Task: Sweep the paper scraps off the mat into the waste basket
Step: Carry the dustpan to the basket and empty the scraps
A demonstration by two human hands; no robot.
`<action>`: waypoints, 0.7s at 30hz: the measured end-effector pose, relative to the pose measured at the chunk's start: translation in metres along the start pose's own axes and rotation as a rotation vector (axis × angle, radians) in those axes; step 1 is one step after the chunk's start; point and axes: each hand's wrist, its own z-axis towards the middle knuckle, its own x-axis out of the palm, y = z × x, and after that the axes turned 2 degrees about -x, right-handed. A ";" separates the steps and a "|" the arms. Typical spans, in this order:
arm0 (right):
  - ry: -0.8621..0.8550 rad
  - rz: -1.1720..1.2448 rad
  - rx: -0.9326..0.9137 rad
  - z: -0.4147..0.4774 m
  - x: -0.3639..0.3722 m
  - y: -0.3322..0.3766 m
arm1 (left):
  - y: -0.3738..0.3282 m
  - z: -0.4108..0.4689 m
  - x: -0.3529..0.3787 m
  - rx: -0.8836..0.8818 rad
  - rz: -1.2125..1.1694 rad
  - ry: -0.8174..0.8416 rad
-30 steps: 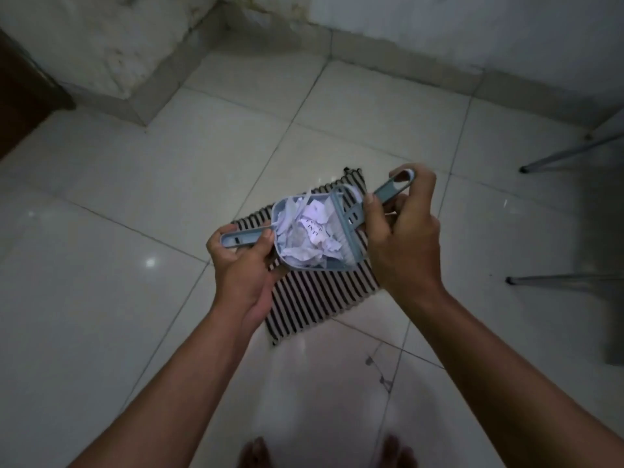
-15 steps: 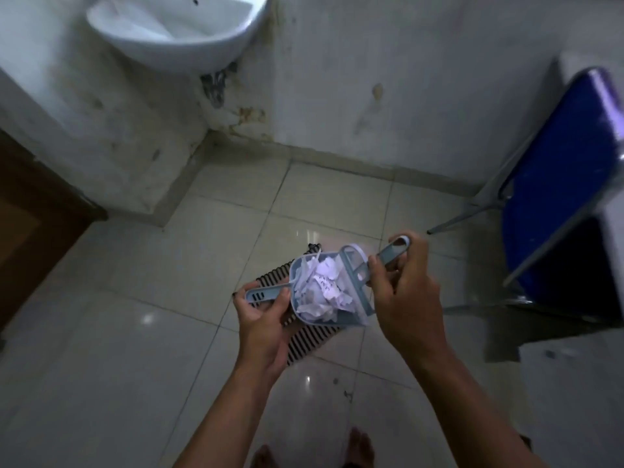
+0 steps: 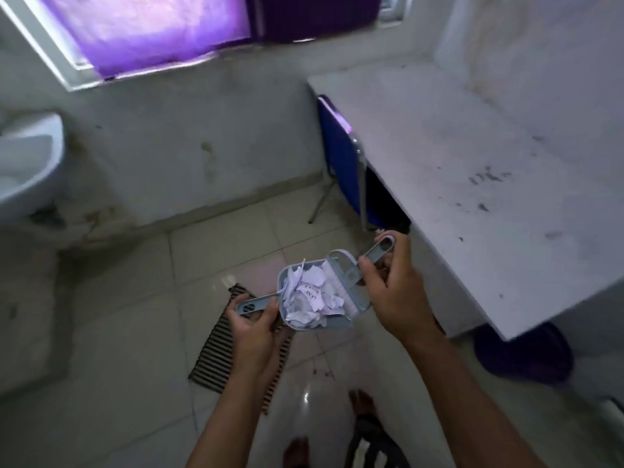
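The paper scraps are seen heaped in a small pale-blue dustpan that is held up in the air, well above the floor — they are no longer on the mat. Going from the largest thing down: the tiled floor is taken up by little besides the striped mat, which lies below and to the left of the dustpan; on the part of it that shows, no scraps can be made out, though much of it is hidden by the left arm. A white table is seen to the right, with a dark purple shape on the floor beneath its near edge; whether that is the waste basket cannot be told.

The dustpan's handle is pinched by the left hand, its fingers curled around it. A matching brush is laid against the pan's right side, and its handle is gripped by the right hand, thumb and fingers closed around it.

The sweeping is judged done — what is left is the carrying and the tipping of the scraps into the basket.
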 end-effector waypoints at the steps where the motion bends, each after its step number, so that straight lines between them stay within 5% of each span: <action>1: -0.043 -0.005 0.026 -0.009 -0.007 0.001 | 0.000 -0.004 0.003 -0.024 0.019 0.033; 12: -0.456 -0.034 0.194 -0.082 -0.118 -0.008 | 0.040 -0.060 0.080 -0.189 0.232 0.377; 21: -0.776 -0.056 0.321 -0.146 -0.249 -0.067 | 0.151 -0.125 0.178 -0.295 0.411 0.567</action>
